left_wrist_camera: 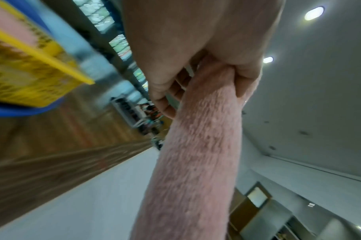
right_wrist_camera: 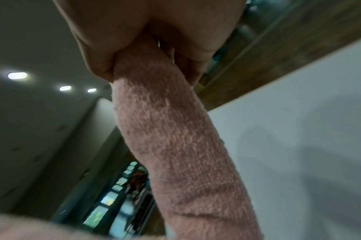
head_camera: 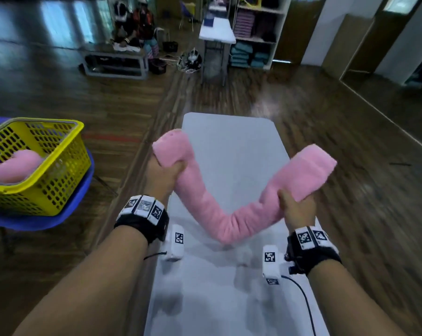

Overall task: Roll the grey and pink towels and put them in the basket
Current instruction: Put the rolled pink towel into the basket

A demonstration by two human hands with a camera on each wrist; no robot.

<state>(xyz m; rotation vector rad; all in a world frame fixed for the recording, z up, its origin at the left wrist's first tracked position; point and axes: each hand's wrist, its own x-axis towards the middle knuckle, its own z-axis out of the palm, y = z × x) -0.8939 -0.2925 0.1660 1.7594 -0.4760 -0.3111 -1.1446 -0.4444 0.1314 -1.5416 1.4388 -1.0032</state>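
Gripping the rolled pink towel (head_camera: 225, 215) near each end, your left hand (head_camera: 165, 174) and right hand (head_camera: 296, 209) lift it above the table (head_camera: 231, 132); soft and light, it sags midway, so hold it firmly towards the basket (head_camera: 35, 166).

no readable text; only square coded markers (head_camera: 179, 238) on the wrist bands (head_camera: 143, 207)

Bare forearms, each with a black wrist strap (head_camera: 142, 225) carrying white blocks printed with black square markers
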